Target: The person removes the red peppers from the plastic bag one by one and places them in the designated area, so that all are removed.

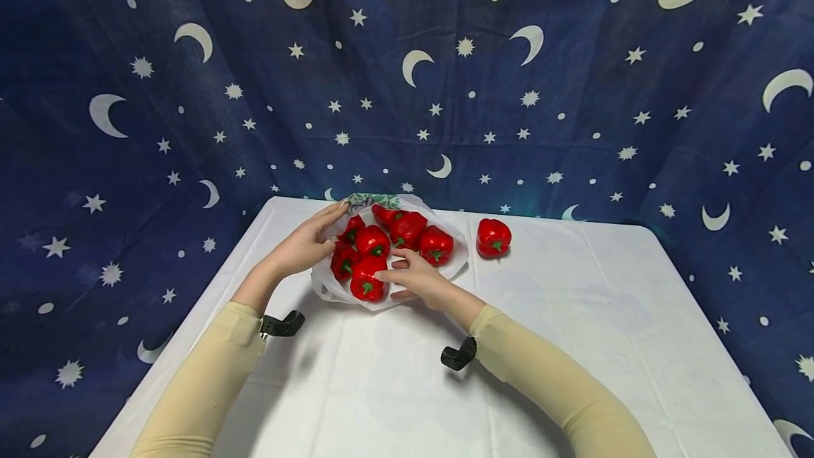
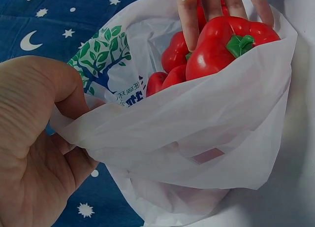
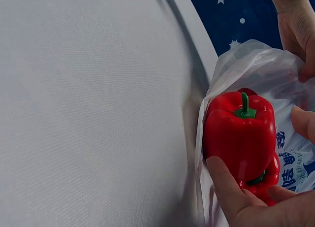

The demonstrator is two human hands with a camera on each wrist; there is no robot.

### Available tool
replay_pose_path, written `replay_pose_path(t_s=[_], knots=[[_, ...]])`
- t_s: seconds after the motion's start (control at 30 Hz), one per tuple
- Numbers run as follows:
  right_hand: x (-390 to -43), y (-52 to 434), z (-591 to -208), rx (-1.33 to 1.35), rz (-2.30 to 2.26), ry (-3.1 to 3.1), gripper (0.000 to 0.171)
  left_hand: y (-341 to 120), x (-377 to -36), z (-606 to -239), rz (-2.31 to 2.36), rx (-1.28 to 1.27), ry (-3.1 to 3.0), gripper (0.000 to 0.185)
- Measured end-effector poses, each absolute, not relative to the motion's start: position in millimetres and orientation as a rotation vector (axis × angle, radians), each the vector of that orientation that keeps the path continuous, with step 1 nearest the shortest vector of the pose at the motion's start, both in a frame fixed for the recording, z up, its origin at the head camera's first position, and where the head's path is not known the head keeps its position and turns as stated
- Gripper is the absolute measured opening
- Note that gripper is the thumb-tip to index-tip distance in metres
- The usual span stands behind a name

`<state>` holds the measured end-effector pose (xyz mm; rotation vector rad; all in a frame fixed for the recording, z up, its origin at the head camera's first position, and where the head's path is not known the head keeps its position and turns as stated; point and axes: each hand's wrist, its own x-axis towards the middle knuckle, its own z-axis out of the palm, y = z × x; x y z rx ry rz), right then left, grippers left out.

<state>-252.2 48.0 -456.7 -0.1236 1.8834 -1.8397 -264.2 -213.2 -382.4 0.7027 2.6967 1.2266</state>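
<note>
On white table [image 1: 572, 345], left hand [image 1: 308, 242] pinching bag [image 1: 331, 287] rim, right hand [image 1: 413, 278] fingers curled round pepper [image 1: 367, 279], open tabletop right.

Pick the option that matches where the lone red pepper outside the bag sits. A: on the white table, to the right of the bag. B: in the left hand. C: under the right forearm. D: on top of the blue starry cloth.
A: the lone pepper stands on the white table, just right of the plastic bag, touched by neither hand, while the other peppers lie in the bag.
</note>
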Motion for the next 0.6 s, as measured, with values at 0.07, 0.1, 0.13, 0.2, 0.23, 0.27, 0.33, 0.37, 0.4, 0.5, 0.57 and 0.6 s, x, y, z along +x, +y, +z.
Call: replay_pose_path(t_s=[0.07,0.1,0.13,0.2,0.23,0.27,0.33,0.37,0.4,0.5,0.57,0.6], knots=[[-253.4,46.7,-457.4,-0.115,-1.833,1.884,0.088,-213.0,-264.4,-383.0,1.224,0.705,2.697,0.076],[-254.0,46.1,-457.7,-0.110,-1.829,1.886,0.088,-212.9,-264.5,-383.1,1.224,0.706,2.697,0.076],[-254.4,45.5,-457.7,-0.107,-1.826,1.888,0.088,-212.7,-264.5,-383.2,1.226,0.706,2.696,0.076],[-255.2,44.4,-457.7,-0.096,-1.825,1.887,0.088,-212.3,-264.4,-383.0,1.230,0.705,2.692,0.076],[-255.6,43.8,-457.8,-0.093,-1.823,1.888,0.088,-212.3,-264.3,-382.9,1.232,0.703,2.690,0.076],[-255.9,43.3,-457.9,-0.091,-1.823,1.889,0.088,-212.2,-264.3,-382.8,1.234,0.702,2.689,0.076],[-256.0,42.4,-458.2,-0.090,-1.820,1.895,0.087,-211.8,-263.9,-382.2,1.234,0.696,2.689,0.076],[-256.1,42.0,-458.5,-0.089,-1.816,1.900,0.087,-211.8,-263.8,-382.1,1.231,0.695,2.690,0.076],[-256.0,41.8,-459.0,-0.092,-1.812,1.906,0.087,-211.6,-263.7,-382.0,1.230,0.694,2.688,0.076],[-255.2,41.6,-461.1,-0.110,-1.796,1.931,0.088,-211.1,-263.4,-382.4,1.231,0.691,2.683,0.077],[-254.9,41.8,-463.2,-0.128,-1.786,1.945,0.088,-211.1,-263.5,-383.0,1.230,0.692,2.681,0.076],[-254.8,42.0,-464.4,-0.139,-1.783,1.951,0.088,-211.0,-263.5,-383.0,1.233,0.692,2.680,0.076]])
